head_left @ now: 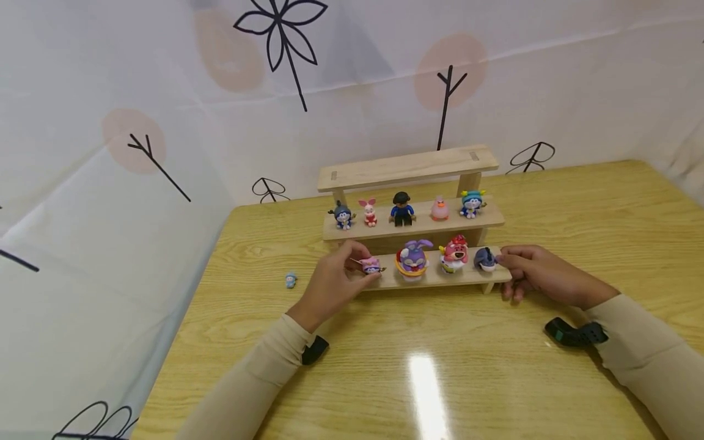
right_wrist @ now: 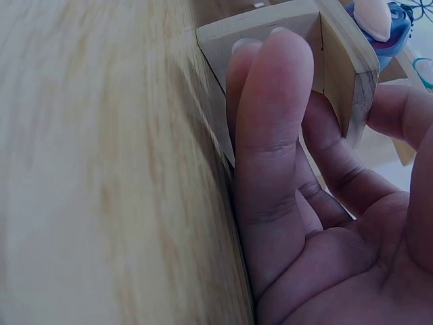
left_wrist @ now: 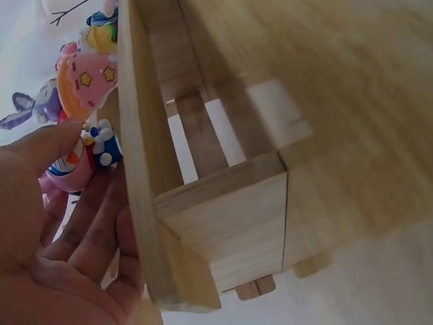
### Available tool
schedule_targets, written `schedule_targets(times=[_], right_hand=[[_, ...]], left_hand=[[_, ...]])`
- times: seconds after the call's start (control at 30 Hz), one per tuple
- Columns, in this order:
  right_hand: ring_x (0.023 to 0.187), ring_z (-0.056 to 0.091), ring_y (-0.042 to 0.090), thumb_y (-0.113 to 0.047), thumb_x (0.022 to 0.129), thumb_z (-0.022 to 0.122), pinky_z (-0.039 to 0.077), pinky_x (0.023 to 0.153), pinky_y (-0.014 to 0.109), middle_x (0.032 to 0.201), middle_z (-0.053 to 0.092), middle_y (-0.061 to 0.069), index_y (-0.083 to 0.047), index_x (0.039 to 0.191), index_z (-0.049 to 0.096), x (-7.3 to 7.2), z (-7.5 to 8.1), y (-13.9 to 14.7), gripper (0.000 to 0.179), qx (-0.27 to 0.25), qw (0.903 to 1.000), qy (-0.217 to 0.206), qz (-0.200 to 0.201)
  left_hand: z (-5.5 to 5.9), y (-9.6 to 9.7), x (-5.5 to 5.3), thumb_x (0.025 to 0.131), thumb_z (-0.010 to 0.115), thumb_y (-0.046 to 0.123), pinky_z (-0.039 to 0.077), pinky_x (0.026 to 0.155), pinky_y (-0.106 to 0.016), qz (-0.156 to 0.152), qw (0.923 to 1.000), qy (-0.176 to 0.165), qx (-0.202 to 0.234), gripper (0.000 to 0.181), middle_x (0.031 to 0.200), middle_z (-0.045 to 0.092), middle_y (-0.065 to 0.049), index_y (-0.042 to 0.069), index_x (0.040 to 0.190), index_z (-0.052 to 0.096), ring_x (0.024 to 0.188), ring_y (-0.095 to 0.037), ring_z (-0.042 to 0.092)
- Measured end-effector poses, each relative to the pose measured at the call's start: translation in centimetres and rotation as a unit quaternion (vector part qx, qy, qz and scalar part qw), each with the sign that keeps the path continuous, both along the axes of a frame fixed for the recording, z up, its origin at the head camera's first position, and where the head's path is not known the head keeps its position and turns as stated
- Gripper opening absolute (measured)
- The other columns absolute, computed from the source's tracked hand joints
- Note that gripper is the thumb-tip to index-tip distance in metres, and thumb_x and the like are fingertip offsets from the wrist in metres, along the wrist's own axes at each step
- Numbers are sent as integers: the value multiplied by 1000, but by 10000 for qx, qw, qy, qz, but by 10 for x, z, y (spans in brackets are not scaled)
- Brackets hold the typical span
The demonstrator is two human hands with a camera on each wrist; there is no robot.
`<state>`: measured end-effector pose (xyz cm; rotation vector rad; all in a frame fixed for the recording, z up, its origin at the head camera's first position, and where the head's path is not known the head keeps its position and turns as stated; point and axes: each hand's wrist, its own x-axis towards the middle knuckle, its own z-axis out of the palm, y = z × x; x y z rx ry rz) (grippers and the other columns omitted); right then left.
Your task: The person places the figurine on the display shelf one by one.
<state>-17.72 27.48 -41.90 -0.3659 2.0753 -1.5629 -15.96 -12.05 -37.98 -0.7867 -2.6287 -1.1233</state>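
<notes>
At the left end of the lowest step of a three-tier wooden display shelf (head_left: pixel 409 166), my left hand (head_left: pixel 332 278) pinches a small pink-hooded figurine (head_left: pixel 371 264) between thumb and fingers. The left wrist view shows the figurine's blue-and-white lower part (left_wrist: pixel 105 145) close against the step board. My right hand (head_left: pixel 550 278) grips the right end of that same step (right_wrist: pixel 364 88), thumb on one side and a finger on the other. Next to its thumb sits a dark blue-grey figurine (head_left: pixel 485 260). A purple rabbit figurine (head_left: pixel 412 260) and a pink bear figurine (head_left: pixel 453 253) stand between the hands.
Several figurines line the middle tier, among them a dark-capped toy man (head_left: pixel 402 209) and a pink bird (head_left: pixel 440 209). On the wooden table (head_left: pixel 440 330), left of the shelf, stands a tiny light-blue figurine (head_left: pixel 290 280). A patterned white cloth (head_left: pixel 363 116) hangs behind.
</notes>
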Motion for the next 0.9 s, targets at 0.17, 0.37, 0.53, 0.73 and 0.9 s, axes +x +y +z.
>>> schedule_targets(times=[0.17,0.37,0.53,0.73,0.9], right_hand=[[76,70,21,-33,111,35,61,65,39,84,68,12,1,115,46,0,0,0,37,23,10000,-32,11],[77,70,21,-34,111,35,61,65,39,84,66,10,2,115,44,0,1,0,38,44,10000,1,-56],[76,70,21,-34,111,35,61,65,39,84,66,10,1,116,43,1,2,0,37,47,10000,-37,-58],[76,69,20,-36,110,36,61,66,38,84,67,10,2,119,44,1,3,-1,40,110,9999,-43,-82],[74,69,20,-35,110,36,61,65,38,82,67,10,1,118,43,1,3,-2,38,107,9998,-69,-133]], left_hand=[[-4,2,0,84,83,20,55,74,-23,129,9995,59,-299,35,100,68,0,12,108,59,86,-12,63],[-4,5,-1,85,82,22,56,83,-31,219,9989,91,-396,36,103,69,-1,13,110,58,92,-13,63],[-5,6,-2,85,82,21,55,83,-31,245,9985,-49,-481,39,104,68,-1,14,113,56,91,-12,61],[-6,7,-2,86,81,21,56,88,-32,286,9981,-193,-508,42,108,68,-2,14,118,54,96,-13,63],[-5,5,-1,86,81,23,54,99,-34,165,9976,-157,-660,49,121,67,-3,14,126,55,111,-16,64]])
